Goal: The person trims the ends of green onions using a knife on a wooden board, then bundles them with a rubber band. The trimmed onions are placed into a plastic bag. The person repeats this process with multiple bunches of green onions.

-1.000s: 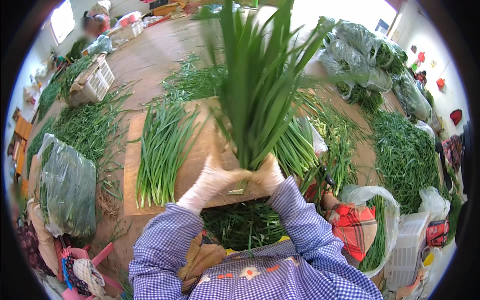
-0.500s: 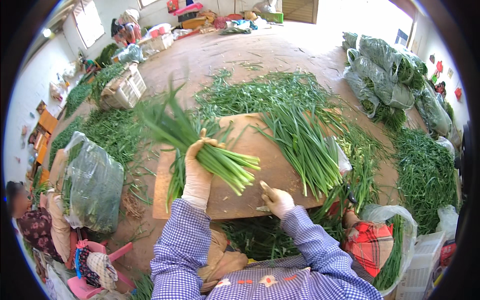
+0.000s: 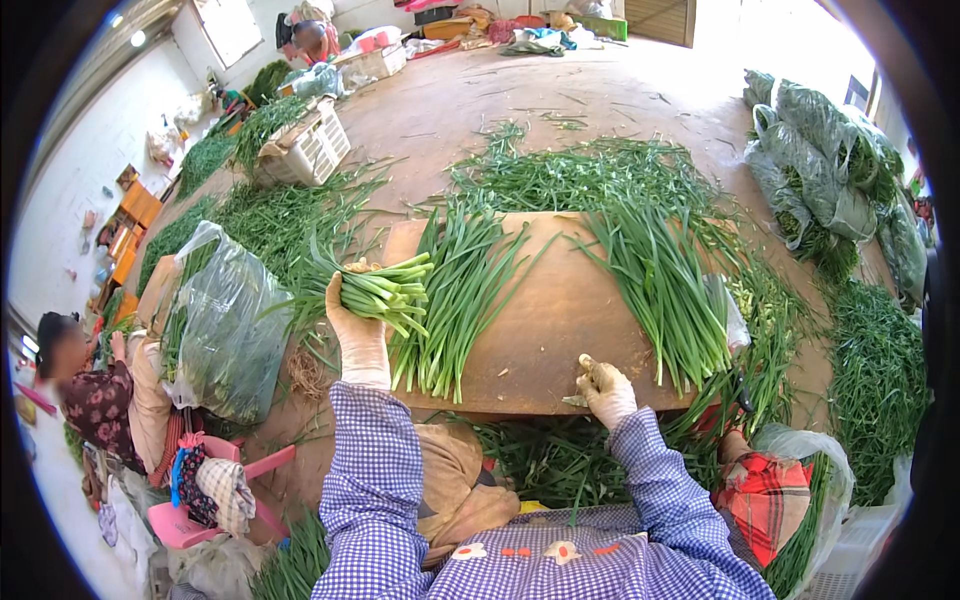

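My left hand (image 3: 357, 338), in a pale glove, is wrapped round a bunch of garlic chives (image 3: 393, 292), lifted over the left edge of a wooden board (image 3: 560, 345). Its pale cut stems point right; the leaves trail off to the left behind the hand. My right hand (image 3: 607, 393), also gloved, is over the board's near edge with its fingers curled together; whatever they may hold is too small to make out. Loose chives (image 3: 455, 300) lie on the left of the board, next to the held bunch. Another heap of chives (image 3: 660, 300) covers the right side.
A black handle (image 3: 742, 390) sticks out by the board's right edge. Cut greens (image 3: 590, 180) spread over the floor beyond. Filled plastic bags (image 3: 830, 170) are stacked at right. At left are a clear bag (image 3: 235, 330), a pink chair (image 3: 215, 490) and a seated person (image 3: 95, 400).
My left hand has tilted the bunch, leaves now lower, and brought it left of the chives on the board. The right hand stays near the front edge. The view has shifted left.
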`<state>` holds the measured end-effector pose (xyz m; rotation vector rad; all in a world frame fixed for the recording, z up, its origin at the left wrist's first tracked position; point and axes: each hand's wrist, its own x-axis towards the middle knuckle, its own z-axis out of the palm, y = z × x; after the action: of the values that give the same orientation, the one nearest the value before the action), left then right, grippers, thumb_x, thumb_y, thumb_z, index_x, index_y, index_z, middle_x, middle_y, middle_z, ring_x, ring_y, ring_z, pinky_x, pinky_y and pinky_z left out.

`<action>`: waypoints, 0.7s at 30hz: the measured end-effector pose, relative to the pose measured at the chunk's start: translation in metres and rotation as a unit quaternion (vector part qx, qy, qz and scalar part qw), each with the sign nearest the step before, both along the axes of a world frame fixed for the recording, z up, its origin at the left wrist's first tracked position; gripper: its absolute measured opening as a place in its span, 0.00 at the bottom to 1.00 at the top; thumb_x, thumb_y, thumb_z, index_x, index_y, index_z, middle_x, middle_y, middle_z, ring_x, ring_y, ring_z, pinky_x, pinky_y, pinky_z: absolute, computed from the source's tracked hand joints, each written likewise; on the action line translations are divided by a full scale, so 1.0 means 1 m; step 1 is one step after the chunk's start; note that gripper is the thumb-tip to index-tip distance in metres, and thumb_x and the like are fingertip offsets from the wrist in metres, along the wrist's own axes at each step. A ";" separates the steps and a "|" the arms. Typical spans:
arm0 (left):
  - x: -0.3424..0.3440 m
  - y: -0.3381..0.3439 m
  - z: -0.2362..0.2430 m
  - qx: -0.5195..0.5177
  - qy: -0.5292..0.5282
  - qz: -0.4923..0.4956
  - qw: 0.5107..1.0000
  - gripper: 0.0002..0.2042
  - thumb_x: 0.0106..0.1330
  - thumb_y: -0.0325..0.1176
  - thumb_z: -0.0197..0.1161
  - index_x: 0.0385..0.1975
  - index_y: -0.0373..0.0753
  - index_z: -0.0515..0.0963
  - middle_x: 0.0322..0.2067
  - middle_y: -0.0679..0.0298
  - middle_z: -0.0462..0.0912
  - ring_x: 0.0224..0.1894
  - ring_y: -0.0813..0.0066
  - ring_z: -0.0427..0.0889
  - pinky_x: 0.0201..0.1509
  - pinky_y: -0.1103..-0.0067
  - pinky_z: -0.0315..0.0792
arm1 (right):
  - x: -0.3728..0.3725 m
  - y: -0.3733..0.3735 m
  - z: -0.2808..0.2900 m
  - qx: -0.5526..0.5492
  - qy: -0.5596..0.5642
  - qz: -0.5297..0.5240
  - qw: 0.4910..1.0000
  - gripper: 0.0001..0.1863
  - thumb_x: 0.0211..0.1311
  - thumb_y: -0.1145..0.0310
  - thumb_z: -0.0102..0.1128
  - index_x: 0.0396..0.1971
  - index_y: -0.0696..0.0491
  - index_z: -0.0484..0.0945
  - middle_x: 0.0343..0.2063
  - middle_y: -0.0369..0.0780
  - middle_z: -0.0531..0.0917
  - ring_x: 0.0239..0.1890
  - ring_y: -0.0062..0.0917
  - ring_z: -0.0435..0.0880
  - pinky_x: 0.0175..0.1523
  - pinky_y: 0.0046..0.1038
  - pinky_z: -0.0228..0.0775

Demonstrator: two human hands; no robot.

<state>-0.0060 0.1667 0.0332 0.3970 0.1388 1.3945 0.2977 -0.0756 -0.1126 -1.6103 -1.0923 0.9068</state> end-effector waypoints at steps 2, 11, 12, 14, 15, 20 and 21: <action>-0.002 -0.001 0.001 0.006 0.027 0.005 1.000 0.11 0.59 0.37 0.59 0.34 0.36 0.76 0.32 0.60 0.80 0.40 0.60 0.77 0.56 0.67 0.70 | -0.015 0.013 0.019 -0.068 0.109 -0.021 0.991 0.15 0.65 0.67 0.57 0.47 0.61 0.77 0.28 0.37 0.80 0.27 0.15 0.77 0.35 0.24 0.77; 0.040 -0.030 0.011 0.001 0.022 -0.131 0.991 0.18 0.59 0.37 0.61 0.43 0.30 0.72 0.30 0.63 0.80 0.36 0.72 0.76 0.53 0.73 0.69 | -0.102 0.083 0.143 0.109 0.139 0.142 0.974 0.20 0.64 0.66 0.58 0.52 0.62 0.74 0.44 0.45 0.82 0.46 0.27 0.81 0.51 0.23 0.72; 0.045 -0.032 0.011 0.011 0.063 -0.112 0.992 0.24 0.59 0.37 0.62 0.49 0.27 0.67 0.30 0.64 0.80 0.36 0.72 0.76 0.52 0.75 0.69 | -0.110 0.086 0.146 0.125 0.223 0.142 0.956 0.19 0.63 0.65 0.58 0.47 0.64 0.76 0.37 0.45 0.84 0.37 0.25 0.83 0.46 0.21 0.73; 0.049 -0.036 0.013 -0.021 0.011 -0.147 0.989 0.24 0.59 0.37 0.61 0.50 0.26 0.68 0.29 0.63 0.80 0.37 0.71 0.76 0.52 0.75 0.69 | -0.102 0.079 0.159 0.034 0.270 0.194 0.942 0.15 0.63 0.67 0.57 0.42 0.65 0.78 0.29 0.42 0.83 0.27 0.20 0.79 0.37 0.20 0.71; 0.047 -0.037 0.014 -0.029 -0.001 -0.156 0.987 0.24 0.59 0.37 0.61 0.49 0.26 0.68 0.29 0.63 0.80 0.37 0.71 0.76 0.52 0.75 0.69 | -0.097 0.074 0.169 -0.013 0.291 0.222 0.930 0.13 0.64 0.68 0.56 0.39 0.65 0.79 0.25 0.41 0.83 0.22 0.18 0.77 0.33 0.20 0.70; 0.030 -0.024 0.007 -0.041 0.087 -0.031 0.995 0.12 0.59 0.37 0.59 0.36 0.34 0.75 0.30 0.61 0.80 0.35 0.66 0.77 0.50 0.70 0.72 | -0.050 0.025 0.164 0.011 0.349 0.457 0.818 0.15 0.62 0.63 0.59 0.30 0.62 0.81 0.24 0.42 0.85 0.20 0.21 0.80 0.31 0.23 0.73; 0.027 -0.024 0.012 -0.072 0.144 0.038 0.986 0.10 0.59 0.36 0.58 0.34 0.37 0.76 0.30 0.61 0.80 0.35 0.65 0.77 0.48 0.70 0.74 | -0.042 0.019 0.151 -0.013 0.318 0.453 0.833 0.15 0.62 0.63 0.59 0.31 0.62 0.81 0.25 0.42 0.85 0.21 0.21 0.80 0.32 0.23 0.74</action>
<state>0.0207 0.1422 0.0454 0.4743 0.4931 1.3871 0.2552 -0.0562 0.0387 -0.6051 -1.3238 1.9070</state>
